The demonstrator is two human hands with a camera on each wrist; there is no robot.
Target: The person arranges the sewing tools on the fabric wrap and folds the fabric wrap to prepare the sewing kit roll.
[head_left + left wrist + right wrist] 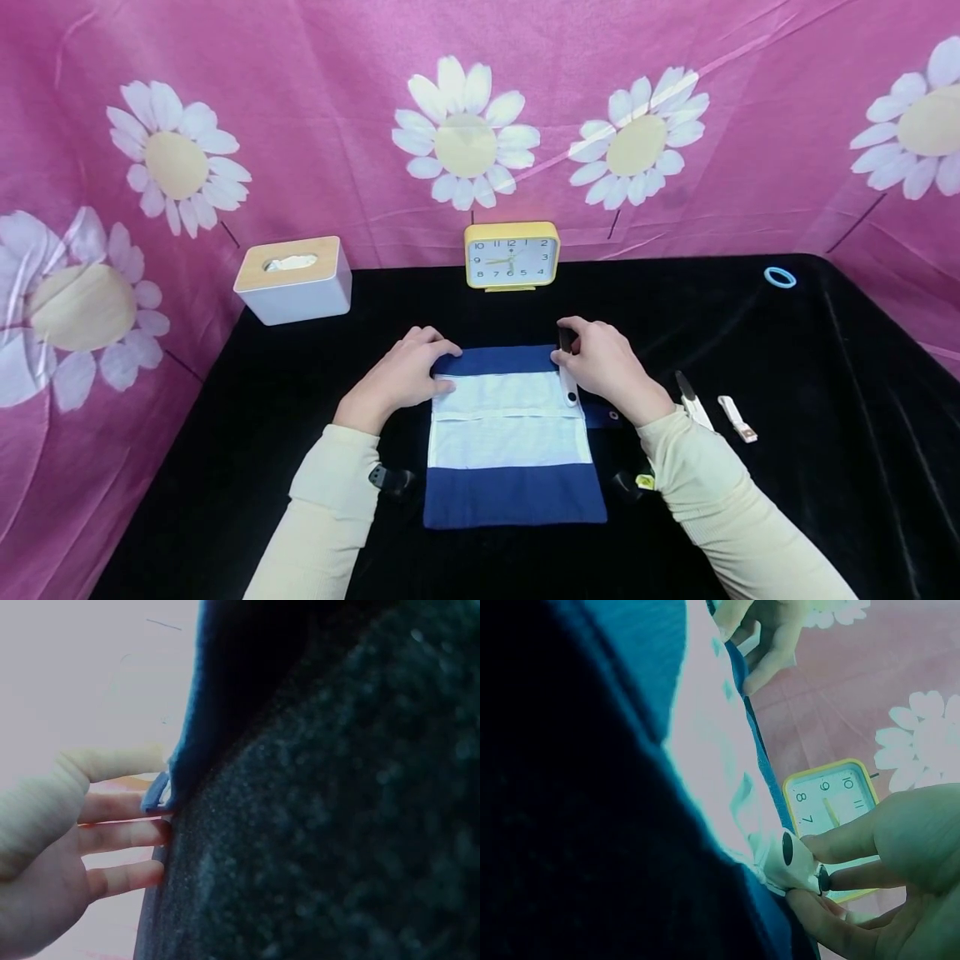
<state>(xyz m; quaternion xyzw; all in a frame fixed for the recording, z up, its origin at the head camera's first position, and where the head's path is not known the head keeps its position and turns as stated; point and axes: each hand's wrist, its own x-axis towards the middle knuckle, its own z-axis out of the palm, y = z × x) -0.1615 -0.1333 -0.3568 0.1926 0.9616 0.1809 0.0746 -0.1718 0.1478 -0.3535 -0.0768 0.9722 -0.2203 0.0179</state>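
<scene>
A navy-and-white cloth pouch [513, 496] lies spread out on the black-covered table. My left hand [408, 371] rests at its upper left corner, thumb on the white part and fingertips at the navy top band; in the left wrist view the fingers [124, 836] look fairly straight beside the cloth edge. At the upper right corner, my right hand [603, 362] pinches a tool with a black upper part and a white handle [569, 390]. The handle overlaps the pouch's white section. In the right wrist view, the handle's end with a dark oval [787, 847] shows near the fingertips.
Right of the pouch lie a white tool with a black pointed end [696, 408], partly behind the right sleeve, and a small white object [737, 419]. A yellow clock [512, 256], a tissue box [296, 283] and a blue ring [780, 277] stand or lie farther back.
</scene>
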